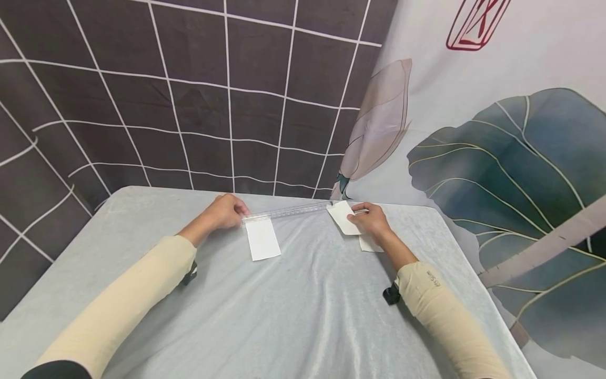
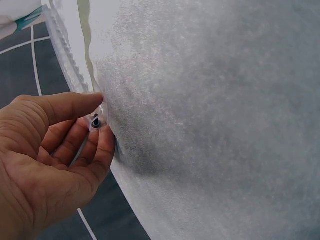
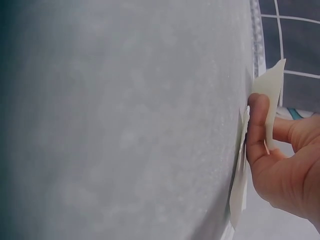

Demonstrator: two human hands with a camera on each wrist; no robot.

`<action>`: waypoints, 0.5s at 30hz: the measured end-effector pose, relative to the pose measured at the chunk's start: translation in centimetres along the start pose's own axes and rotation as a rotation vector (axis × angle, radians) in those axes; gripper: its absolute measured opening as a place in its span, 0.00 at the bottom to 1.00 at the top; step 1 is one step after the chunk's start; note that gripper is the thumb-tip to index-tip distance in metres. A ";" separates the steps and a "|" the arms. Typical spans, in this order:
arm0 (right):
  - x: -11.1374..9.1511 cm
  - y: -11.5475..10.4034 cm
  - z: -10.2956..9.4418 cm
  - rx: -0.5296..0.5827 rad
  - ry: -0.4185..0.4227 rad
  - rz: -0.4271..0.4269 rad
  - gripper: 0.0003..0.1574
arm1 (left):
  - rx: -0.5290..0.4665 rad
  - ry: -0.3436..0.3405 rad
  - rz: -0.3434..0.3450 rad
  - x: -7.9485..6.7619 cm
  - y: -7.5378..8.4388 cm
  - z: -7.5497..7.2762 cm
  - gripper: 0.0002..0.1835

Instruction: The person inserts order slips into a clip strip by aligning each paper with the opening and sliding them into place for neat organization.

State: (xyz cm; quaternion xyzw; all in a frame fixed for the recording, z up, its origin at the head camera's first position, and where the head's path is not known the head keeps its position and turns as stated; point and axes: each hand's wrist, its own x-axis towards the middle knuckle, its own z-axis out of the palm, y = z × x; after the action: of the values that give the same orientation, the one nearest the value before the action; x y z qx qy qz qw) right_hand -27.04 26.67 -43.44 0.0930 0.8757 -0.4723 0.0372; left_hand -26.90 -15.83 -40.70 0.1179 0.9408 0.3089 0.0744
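On the head feed I have the left hand (image 1: 226,211) at one end of a long, narrow, clear plastic strip, much like a ruler (image 1: 293,210), near the far edge of the table (image 1: 284,321), which is covered in pale grey, softly creased cloth. The left wrist feed shows me the thumb and fingers pinching that end, with a small dark round spot between them.

A white rectangular card (image 1: 263,240) lies on the cloth just beside my left hand, its upper edge at the strip; I can't tell whether the strip overlaps it or only meets it.

My right hand (image 1: 371,218) pinches a cream rectangular card (image 1: 343,217) between thumb and fingers, tilted up off the cloth. Its upper corner is at the strip's other end, but I can't make out whether they touch. Below that hand lies a second pale card (image 1: 369,244), partly hidden; the right wrist feed gives it to me nearly edge-on.

Both arms wear beige sleeves (image 1: 128,295). Behind the table I see a dark grey cloth with white grid lines (image 1: 199,105) and, to the right, a white hanging printed with large blue-green leaves (image 1: 516,163).
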 end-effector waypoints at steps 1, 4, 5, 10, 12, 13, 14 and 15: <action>0.0 0.0 0.0 0.001 0.000 0.002 0.26 | 0.000 -0.002 -0.001 0.0 0.0 0.1 0.24; 0.0 -0.1 0.1 0.003 0.002 0.000 0.26 | 0.004 -0.004 -0.004 0.1 -0.1 0.1 0.24; 0.0 -0.1 0.2 0.002 0.003 0.001 0.25 | 0.004 -0.004 -0.005 0.1 -0.1 0.1 0.24; 0.0 -0.2 0.5 -0.001 0.002 -0.020 0.25 | 0.000 -0.004 -0.008 0.1 -0.1 0.1 0.25; -0.1 -0.2 0.6 0.000 0.001 -0.031 0.26 | -0.002 -0.003 -0.009 0.1 0.0 0.1 0.25; -0.1 -0.3 0.6 -0.003 0.000 -0.033 0.27 | -0.001 -0.002 -0.009 0.1 0.0 0.1 0.25; -0.1 -0.3 0.6 -0.002 0.002 -0.035 0.27 | 0.001 -0.001 -0.008 0.1 0.0 0.1 0.25; -0.1 -0.4 0.7 -0.001 0.002 -0.036 0.26 | 0.003 0.000 -0.008 0.0 0.0 0.1 0.25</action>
State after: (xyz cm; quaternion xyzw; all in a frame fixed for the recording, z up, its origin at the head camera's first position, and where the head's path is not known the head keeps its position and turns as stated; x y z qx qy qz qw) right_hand -27.03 25.89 -43.51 0.0777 0.8775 -0.4724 0.0280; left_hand -26.91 -15.78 -40.79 0.1141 0.9417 0.3074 0.0755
